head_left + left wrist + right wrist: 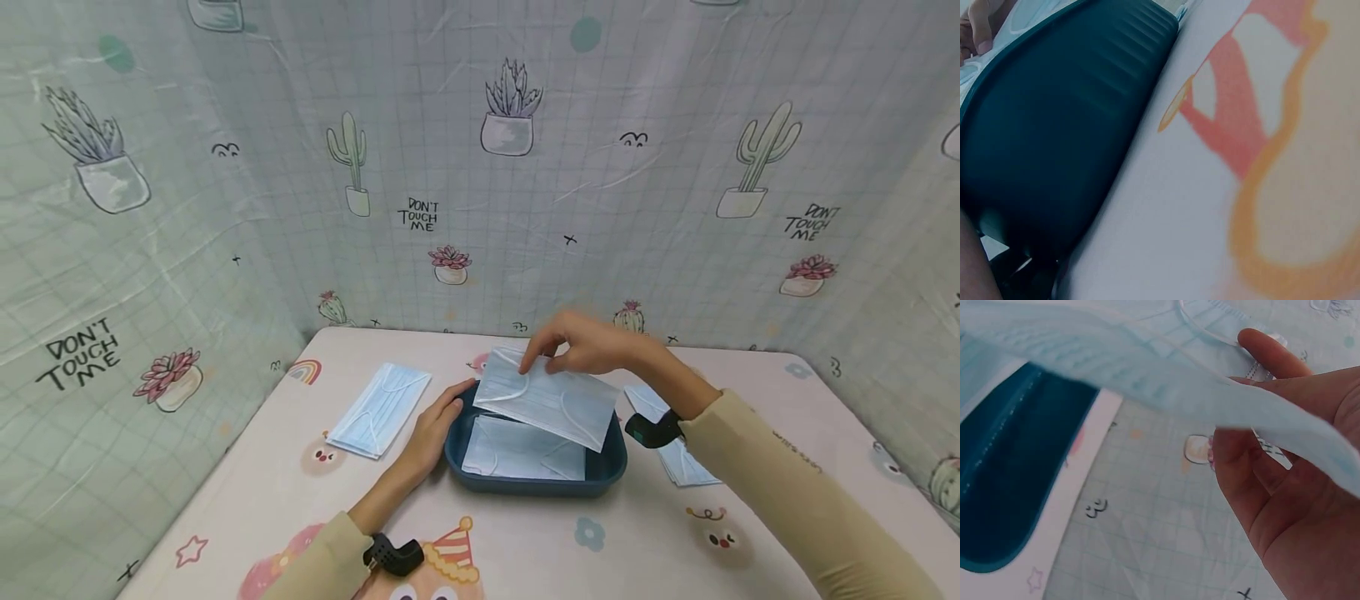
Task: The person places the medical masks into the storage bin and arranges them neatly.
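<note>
The right hand (581,346) pinches a light blue face mask (547,400) at its far edge, thumb and fingers clamped on the fabric; the mask hangs tilted above the dark blue tray (611,471), its low corner over the tray's right rim; in the right wrist view the same mask (1147,369) crosses the top of the picture with the fingers (1272,356) curled round its edge and a white ear loop showing near them. A second mask (521,452) lies flat inside the tray. The left hand (435,429) rests against the tray's left rim, fingers fairly straight and holding nothing; the left wrist view shows the tray's ribbed outer wall (1054,137) close up. The two hands are apart, one at each side of the tray.

On the table (637,550), a small stack of masks (378,408) lies to the left of the tray, near the left hand but not touching it; more masks (682,462) lie to the right, partly hidden by the right forearm. The backdrop cloth (225,208) is printed with cacti and potted plants; the words "DON'T TOUCH ME" can be read on it in several places.
</note>
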`<state>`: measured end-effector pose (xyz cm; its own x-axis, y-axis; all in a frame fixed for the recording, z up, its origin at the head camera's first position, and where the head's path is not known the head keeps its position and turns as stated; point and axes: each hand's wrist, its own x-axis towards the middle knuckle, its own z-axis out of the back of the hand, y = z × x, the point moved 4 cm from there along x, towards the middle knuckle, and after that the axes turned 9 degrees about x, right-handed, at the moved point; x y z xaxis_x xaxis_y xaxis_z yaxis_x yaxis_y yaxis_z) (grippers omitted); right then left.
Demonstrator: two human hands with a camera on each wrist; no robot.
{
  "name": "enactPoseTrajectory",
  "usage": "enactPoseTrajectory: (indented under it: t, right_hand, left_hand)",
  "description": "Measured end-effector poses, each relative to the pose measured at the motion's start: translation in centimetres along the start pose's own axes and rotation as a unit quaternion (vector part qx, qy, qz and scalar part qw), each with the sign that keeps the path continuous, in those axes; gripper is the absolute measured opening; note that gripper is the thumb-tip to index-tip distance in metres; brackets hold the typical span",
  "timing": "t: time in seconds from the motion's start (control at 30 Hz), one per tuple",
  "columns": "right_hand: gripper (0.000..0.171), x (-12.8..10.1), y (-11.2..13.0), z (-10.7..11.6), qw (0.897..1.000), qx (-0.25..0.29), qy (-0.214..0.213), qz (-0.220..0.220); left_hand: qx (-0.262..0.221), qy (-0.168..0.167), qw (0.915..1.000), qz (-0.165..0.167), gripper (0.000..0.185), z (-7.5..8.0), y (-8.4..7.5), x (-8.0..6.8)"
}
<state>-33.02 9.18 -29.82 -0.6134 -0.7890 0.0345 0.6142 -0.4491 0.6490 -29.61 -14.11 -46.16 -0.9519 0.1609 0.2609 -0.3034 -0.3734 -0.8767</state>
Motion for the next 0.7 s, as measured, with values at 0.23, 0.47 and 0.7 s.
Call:
enactPoseTrajectory:
  t: [0.23, 0.47, 0.7]
  right_hand:
    - [0.035, 1.0, -0.9, -2.5, 0.998, 0.022, 0.056, -0.006]
    - [0.036, 2.1, -2.1, -5.0, 0.992, 0.069, 0.109, 0.000]
    - [0.036, 2.9, -3.2, -6.9, 0.983, 0.112, 0.142, -0.024]
  left_hand:
    - [0.003, 0.010, 0.9999, -0.005, 0.040, -0.4, 2.7, 0.7]
    - [0.003, 0.015, 0.9999, -0.005, 0.040, -0.5, 2.8, 0.8]
    - [0.004, 0.008, 0.9999, -0.014, 0.040, -0.4, 2.6, 0.7]
